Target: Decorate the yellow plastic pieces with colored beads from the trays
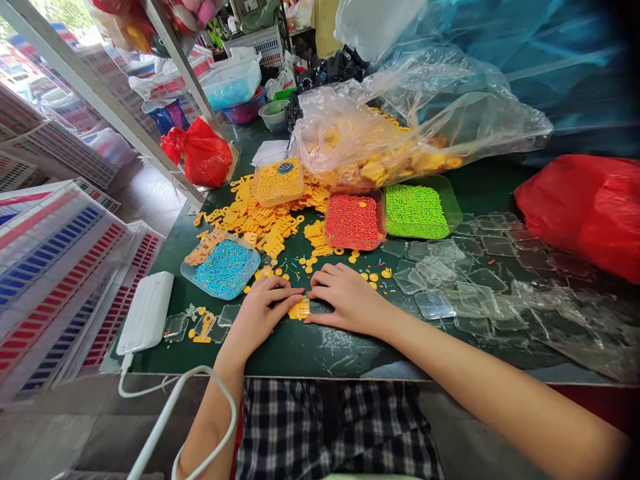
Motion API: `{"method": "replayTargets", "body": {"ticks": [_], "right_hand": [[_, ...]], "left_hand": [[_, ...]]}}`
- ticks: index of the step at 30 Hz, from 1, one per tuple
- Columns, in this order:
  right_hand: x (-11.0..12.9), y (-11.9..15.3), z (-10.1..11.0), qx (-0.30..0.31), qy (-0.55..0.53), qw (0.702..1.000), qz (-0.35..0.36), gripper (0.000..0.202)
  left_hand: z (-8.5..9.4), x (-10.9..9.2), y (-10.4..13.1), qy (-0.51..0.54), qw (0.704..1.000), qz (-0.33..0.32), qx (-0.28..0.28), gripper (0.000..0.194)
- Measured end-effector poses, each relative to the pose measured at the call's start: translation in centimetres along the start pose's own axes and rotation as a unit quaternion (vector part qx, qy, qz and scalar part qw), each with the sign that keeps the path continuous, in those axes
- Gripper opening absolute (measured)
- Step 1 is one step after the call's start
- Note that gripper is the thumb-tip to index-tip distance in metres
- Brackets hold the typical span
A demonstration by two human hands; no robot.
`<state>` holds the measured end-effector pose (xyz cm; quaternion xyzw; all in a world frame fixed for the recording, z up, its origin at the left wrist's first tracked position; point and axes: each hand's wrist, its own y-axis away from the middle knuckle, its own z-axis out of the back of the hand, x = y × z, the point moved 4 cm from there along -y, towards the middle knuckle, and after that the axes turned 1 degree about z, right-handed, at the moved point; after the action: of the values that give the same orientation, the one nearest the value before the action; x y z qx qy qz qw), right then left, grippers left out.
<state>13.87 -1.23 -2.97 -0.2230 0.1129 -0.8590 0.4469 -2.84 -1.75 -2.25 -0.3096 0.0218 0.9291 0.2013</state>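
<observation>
A small flat yellow plastic piece (300, 309) lies on the dark green table between my hands. My left hand (265, 307) is closed, with fingertips pressed on its upper left side. From the right, my right hand (350, 299) has its curled fingers at the top corner and its thumb at the lower edge of the same piece. Just beyond my fingers are scattered small yellow discs (309, 265). Trays of blue beads (227, 267), red beads (353, 220) and green beads (416, 210) stand behind, near a tub of yellow beads (280, 183).
A heap of yellow plastic parts (260, 223) lies beyond the hands, before a clear bag (360, 140) of more. Clear plastic cases (470, 300) spread at right beside a red bag (585, 213). A white power bank (146, 312) with a cable (165, 420) sits at left.
</observation>
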Motion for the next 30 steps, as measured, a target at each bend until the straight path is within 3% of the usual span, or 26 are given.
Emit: {"method": "replayTargets", "body": {"ticks": [6, 14, 19, 30], "right_hand": [[0.0, 0.1, 0.0, 0.006, -0.006, 1.0, -0.004, 0.04], [0.0, 0.0, 0.0, 0.011, -0.012, 1.0, -0.006, 0.04], [0.0, 0.1, 0.0, 0.009, -0.006, 1.0, -0.002, 0.039], [0.0, 0.1, 0.0, 0.007, -0.002, 1.0, 0.002, 0.039]], "left_hand": [[0.0, -0.5, 0.2, -0.001, 0.999, 0.01, -0.043, 0.025], [-0.1, -0.5, 0.4, -0.012, 1.0, -0.021, -0.018, 0.023], [0.4, -0.2, 0.2, -0.033, 0.998, -0.009, -0.061, 0.023], [-0.6, -0.2, 0.1, -0.037, 0.999, -0.028, -0.007, 0.027]]}}
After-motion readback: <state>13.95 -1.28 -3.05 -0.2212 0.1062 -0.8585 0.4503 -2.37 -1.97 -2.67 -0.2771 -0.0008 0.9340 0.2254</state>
